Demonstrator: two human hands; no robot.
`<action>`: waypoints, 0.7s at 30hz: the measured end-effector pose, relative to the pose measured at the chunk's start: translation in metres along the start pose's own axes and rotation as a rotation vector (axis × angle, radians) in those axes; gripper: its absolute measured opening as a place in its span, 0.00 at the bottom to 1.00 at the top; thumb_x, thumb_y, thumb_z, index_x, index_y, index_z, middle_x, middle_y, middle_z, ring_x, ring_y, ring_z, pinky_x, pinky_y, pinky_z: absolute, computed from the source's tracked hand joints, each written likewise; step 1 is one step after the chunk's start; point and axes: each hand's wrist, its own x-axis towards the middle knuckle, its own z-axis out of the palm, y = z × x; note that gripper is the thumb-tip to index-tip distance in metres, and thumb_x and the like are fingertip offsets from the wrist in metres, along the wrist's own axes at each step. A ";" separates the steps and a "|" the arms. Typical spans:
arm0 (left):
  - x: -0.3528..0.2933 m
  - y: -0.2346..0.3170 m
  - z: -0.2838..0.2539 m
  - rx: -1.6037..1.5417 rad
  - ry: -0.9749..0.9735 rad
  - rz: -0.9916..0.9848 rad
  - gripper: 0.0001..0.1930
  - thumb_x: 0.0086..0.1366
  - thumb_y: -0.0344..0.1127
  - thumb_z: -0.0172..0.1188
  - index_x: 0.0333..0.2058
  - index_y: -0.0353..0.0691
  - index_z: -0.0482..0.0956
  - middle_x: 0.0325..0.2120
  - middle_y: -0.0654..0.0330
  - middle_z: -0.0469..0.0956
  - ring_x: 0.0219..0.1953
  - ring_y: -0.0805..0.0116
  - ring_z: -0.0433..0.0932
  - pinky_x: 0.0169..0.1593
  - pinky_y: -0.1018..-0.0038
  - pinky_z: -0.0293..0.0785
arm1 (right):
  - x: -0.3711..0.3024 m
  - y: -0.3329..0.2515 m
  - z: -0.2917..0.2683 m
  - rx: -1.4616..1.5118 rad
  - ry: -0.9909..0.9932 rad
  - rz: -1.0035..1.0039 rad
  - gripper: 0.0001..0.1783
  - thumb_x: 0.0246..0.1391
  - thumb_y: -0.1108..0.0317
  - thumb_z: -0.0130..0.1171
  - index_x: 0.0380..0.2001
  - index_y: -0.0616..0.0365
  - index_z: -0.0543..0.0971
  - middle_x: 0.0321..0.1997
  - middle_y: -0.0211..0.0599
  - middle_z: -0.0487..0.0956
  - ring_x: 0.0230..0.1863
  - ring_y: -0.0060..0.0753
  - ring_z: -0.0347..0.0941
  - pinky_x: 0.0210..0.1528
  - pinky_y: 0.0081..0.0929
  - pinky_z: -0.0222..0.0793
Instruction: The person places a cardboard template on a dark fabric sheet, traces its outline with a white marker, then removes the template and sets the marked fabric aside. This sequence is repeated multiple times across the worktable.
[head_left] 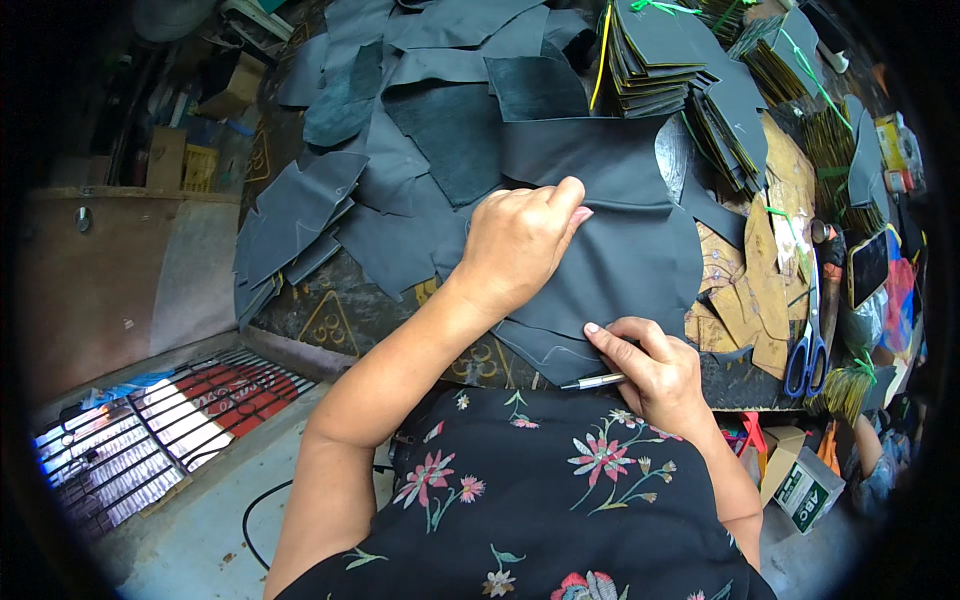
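A dark grey leather sheet [630, 260] lies in front of me on the worktable, with a raised fold across its upper part. My left hand [530, 240] is closed on that fold, thumb against fingers. Near the sheet's lower edge, my right hand [650, 365] holds a slim silver pen [594, 381] low in its grip, tip pointing left. Its thumb and forefinger touch the leather edge. Under that edge a leather piece [550, 352] with a pale drawn line peeks out. Part of the sheet is hidden beneath my left hand.
Cut leather pieces [300, 215] overlap at the left and back. Bundled stacks [650, 75] tied with green string stand at the back right. Brown templates [745, 290], blue-handled scissors [806, 365], a hammer [832, 270] and a phone [868, 268] lie to the right.
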 end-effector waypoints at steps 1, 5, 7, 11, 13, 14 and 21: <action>0.001 0.000 -0.001 -0.025 -0.020 -0.025 0.11 0.67 0.37 0.66 0.33 0.40 0.72 0.22 0.56 0.79 0.27 0.52 0.82 0.31 0.58 0.74 | 0.000 0.000 -0.001 0.012 -0.012 0.013 0.32 0.41 0.80 0.68 0.55 0.51 0.84 0.46 0.35 0.81 0.31 0.39 0.79 0.34 0.34 0.77; 0.001 0.004 -0.012 -0.210 -0.034 -0.026 0.10 0.69 0.36 0.65 0.34 0.38 0.74 0.23 0.54 0.78 0.26 0.53 0.80 0.31 0.62 0.74 | 0.005 0.007 -0.010 0.113 0.122 0.078 0.27 0.47 0.77 0.71 0.54 0.56 0.84 0.47 0.38 0.81 0.30 0.35 0.79 0.34 0.32 0.76; 0.000 0.007 -0.020 -0.393 -0.045 -0.010 0.09 0.71 0.35 0.64 0.36 0.37 0.75 0.24 0.55 0.78 0.26 0.57 0.80 0.32 0.65 0.74 | 0.008 0.010 -0.019 0.215 0.313 0.297 0.32 0.49 0.75 0.73 0.59 0.61 0.78 0.49 0.39 0.79 0.26 0.23 0.70 0.29 0.22 0.67; -0.001 0.013 -0.032 -0.787 -0.091 -0.079 0.08 0.74 0.35 0.61 0.40 0.35 0.77 0.28 0.62 0.79 0.31 0.72 0.79 0.37 0.74 0.73 | 0.024 0.023 -0.032 0.750 0.338 0.650 0.35 0.54 0.71 0.75 0.63 0.70 0.73 0.53 0.35 0.79 0.26 0.07 0.64 0.28 0.11 0.63; 0.000 0.013 -0.037 -0.994 -0.108 -0.174 0.09 0.76 0.36 0.61 0.45 0.35 0.79 0.33 0.71 0.73 0.37 0.82 0.68 0.43 0.81 0.68 | 0.030 0.027 -0.034 0.986 0.199 0.618 0.30 0.57 0.69 0.74 0.59 0.69 0.76 0.50 0.34 0.82 0.32 0.12 0.72 0.36 0.14 0.70; -0.001 0.013 -0.039 -1.085 -0.148 -0.259 0.11 0.76 0.36 0.61 0.47 0.34 0.78 0.34 0.70 0.75 0.38 0.82 0.70 0.44 0.81 0.69 | 0.031 0.026 -0.033 1.099 0.157 0.618 0.24 0.60 0.68 0.72 0.56 0.68 0.79 0.48 0.34 0.84 0.38 0.16 0.77 0.44 0.19 0.73; -0.039 0.026 -0.060 -1.271 -0.420 -0.686 0.14 0.66 0.35 0.73 0.43 0.32 0.83 0.39 0.65 0.84 0.44 0.80 0.77 0.51 0.77 0.75 | 0.026 0.021 -0.030 1.059 0.340 0.535 0.16 0.70 0.63 0.62 0.50 0.66 0.82 0.42 0.31 0.85 0.40 0.19 0.80 0.45 0.21 0.76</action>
